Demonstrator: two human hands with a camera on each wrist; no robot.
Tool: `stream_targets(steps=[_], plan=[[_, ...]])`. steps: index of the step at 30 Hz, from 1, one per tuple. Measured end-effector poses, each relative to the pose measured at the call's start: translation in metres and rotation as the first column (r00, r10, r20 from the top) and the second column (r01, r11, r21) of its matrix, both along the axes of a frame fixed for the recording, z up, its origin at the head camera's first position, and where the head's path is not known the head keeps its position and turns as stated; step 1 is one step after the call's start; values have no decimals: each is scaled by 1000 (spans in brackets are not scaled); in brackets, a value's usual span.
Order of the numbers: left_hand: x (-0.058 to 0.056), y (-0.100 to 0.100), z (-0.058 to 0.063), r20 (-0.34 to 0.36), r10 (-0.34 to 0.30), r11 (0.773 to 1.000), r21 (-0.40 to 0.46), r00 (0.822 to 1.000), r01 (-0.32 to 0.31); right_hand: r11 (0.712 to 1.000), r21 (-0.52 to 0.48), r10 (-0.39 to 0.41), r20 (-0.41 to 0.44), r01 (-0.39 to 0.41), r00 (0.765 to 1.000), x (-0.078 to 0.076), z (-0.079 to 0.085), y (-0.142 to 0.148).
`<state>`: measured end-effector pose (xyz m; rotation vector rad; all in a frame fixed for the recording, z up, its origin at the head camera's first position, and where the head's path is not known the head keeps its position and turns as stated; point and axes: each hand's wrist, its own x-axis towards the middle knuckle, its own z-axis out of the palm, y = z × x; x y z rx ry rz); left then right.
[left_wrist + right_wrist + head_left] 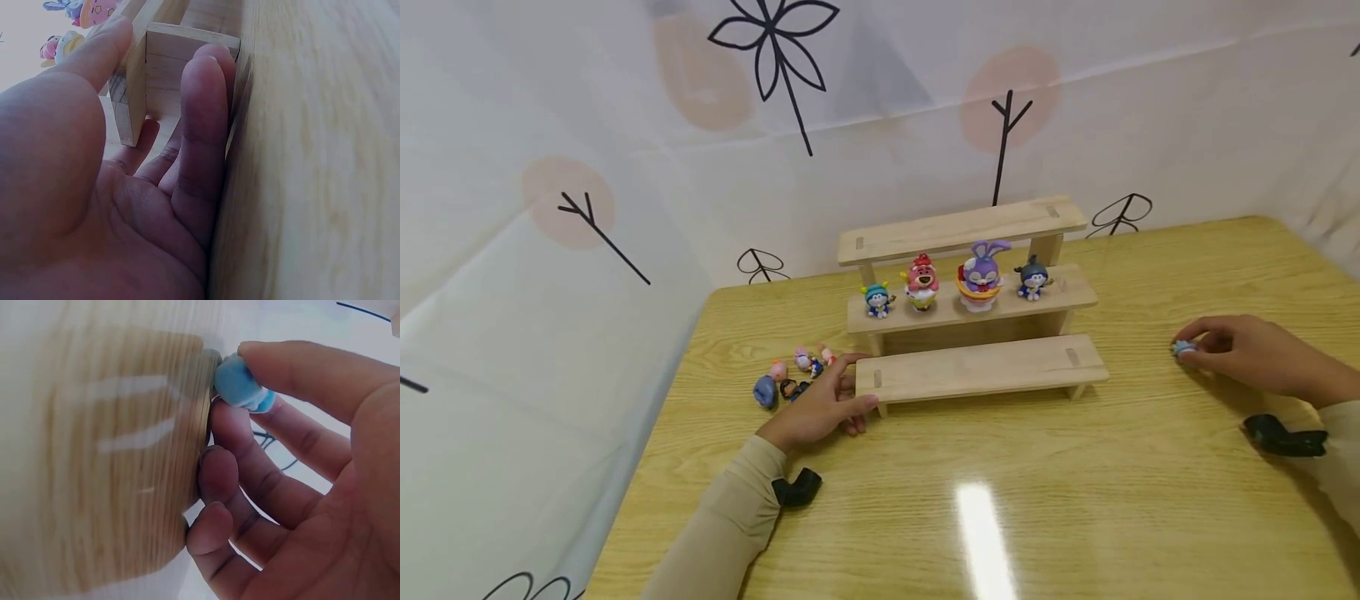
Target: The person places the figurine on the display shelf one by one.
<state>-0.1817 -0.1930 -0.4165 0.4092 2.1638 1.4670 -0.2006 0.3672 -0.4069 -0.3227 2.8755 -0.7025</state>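
Note:
A three-tier wooden display stand (977, 371) stands on the table. My left hand (822, 408) holds the left end of its lowest step, thumb at the front edge; in the left wrist view, fingers of that left hand (150, 187) reach in beside the step's leg. To the right of the stand, my right hand (1255, 354) pinches a small light blue figurine (1183, 348) at the tabletop. Close up in the right wrist view, thumb and fingers hold this rounded blue figurine (236, 381) against the wood, and the other fingertips touch the table.
On the middle step sit a blue figurine with teal horns (877, 302), a pink bear figurine (921, 283), a purple rabbit figurine (980, 277) and a dark-haired figurine (1033, 279). Several small figurines, including a blue-grey one (765, 392), lie left of the stand. A patterned cloth (880, 158) hangs behind.

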Motion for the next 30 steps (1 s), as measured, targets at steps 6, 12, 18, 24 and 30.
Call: stream_targets(steps=[6,12,18,24,30], plan=[[1,-1,0,-2,-3,1000,-2,1000,3,1000,10,5,-36,-5,999,1,0,-4],[0,0,1,-1,-7,1000,3,1000,7,1000,14,21,-132,-20,991,2,1,-14],[0,-1,1,6,3,1000,5,1000,-3,997,-82,-14,-267,-8,964,5,15,-33],[0,-1,0,8,-5,1000,0,1000,5,985,-172,-45,-415,-30,909,10,37,-62],[1,-1,2,-1,-4,1000,-21,1000,4,975,-210,-54,-539,-72,841,8,57,-89]])
